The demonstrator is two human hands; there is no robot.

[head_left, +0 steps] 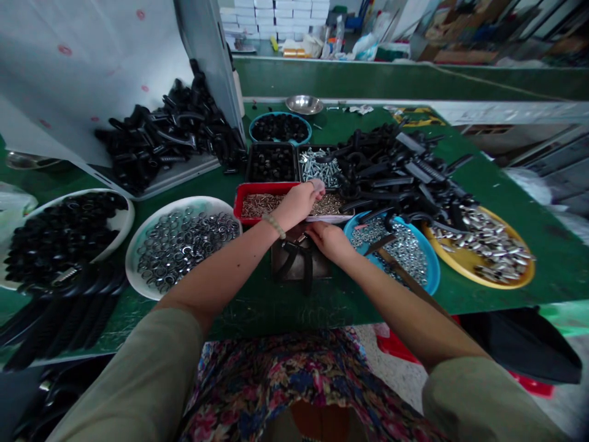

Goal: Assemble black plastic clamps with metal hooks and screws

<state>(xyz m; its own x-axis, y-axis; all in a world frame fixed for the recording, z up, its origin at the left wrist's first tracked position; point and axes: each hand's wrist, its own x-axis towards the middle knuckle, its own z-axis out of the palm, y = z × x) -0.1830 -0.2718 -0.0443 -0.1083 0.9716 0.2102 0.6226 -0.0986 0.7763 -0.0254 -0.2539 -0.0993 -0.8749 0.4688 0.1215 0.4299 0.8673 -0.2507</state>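
My left hand [297,204] reaches over the small parts bins, its thumb and fingers pinched together. Whatever sits in that pinch is too small to name. Below it is a red bin [238,205] of small coppery pins or screws, with brassy small parts to its right. My right hand [330,240] is closed at the metal end of a black curved two-legged handle part [289,261]. This part lies on a dark metal plate [322,270] at the table's front, its legs pointing toward me.
A white tray of metal rings [133,270] stands left, a blue tray of small metal parts [435,270] right. Beyond are a yellow tray [497,279], a heap of black handle assemblies [391,166], silver screws [317,166] and black parts [175,132] in a metal bin.
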